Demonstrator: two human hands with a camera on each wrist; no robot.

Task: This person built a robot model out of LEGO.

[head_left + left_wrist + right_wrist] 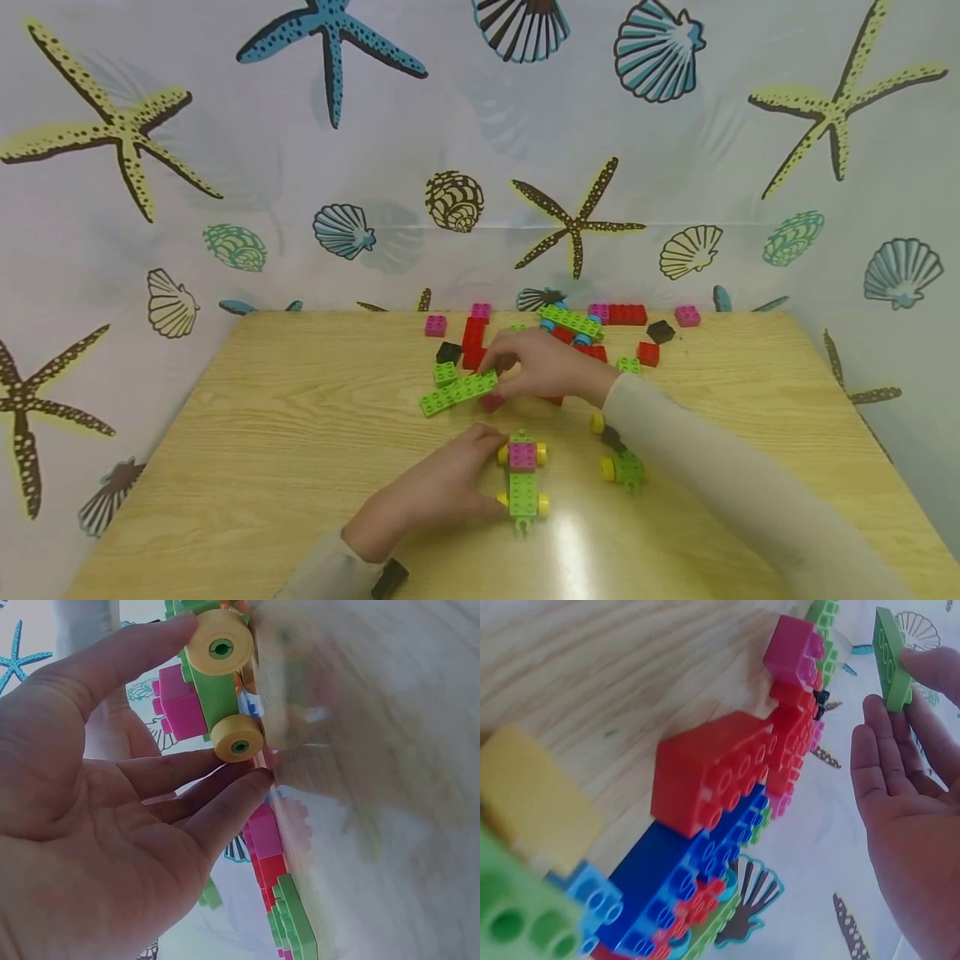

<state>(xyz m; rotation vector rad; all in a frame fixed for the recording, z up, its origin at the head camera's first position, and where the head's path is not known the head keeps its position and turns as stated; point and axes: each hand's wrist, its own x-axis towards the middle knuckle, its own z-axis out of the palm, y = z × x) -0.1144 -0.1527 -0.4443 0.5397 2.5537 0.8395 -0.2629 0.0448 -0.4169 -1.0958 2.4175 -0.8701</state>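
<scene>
My left hand (442, 479) lies beside a small block car (522, 492) with a green base, yellow wheels and a magenta brick (522, 456) on top. Its thumb and fingers pinch the car along the wheels on one side, as the left wrist view shows. Over the loose bricks, my right hand (543, 362) pinches one end of a long green building plate (457, 394) between thumb and fingers. That plate (891, 664) is tilted up off the table in the right wrist view. A magenta brick (492, 402) shows just under the right hand.
Behind the right hand lie red bricks (474, 335), dark bricks (661, 332) and a green car with blue wheels (572, 322). Blue bricks (682, 877) appear in the right wrist view. Another yellow-wheeled green piece (626, 469) stands near the right forearm. A patterned curtain (405, 167) borders the table's back.
</scene>
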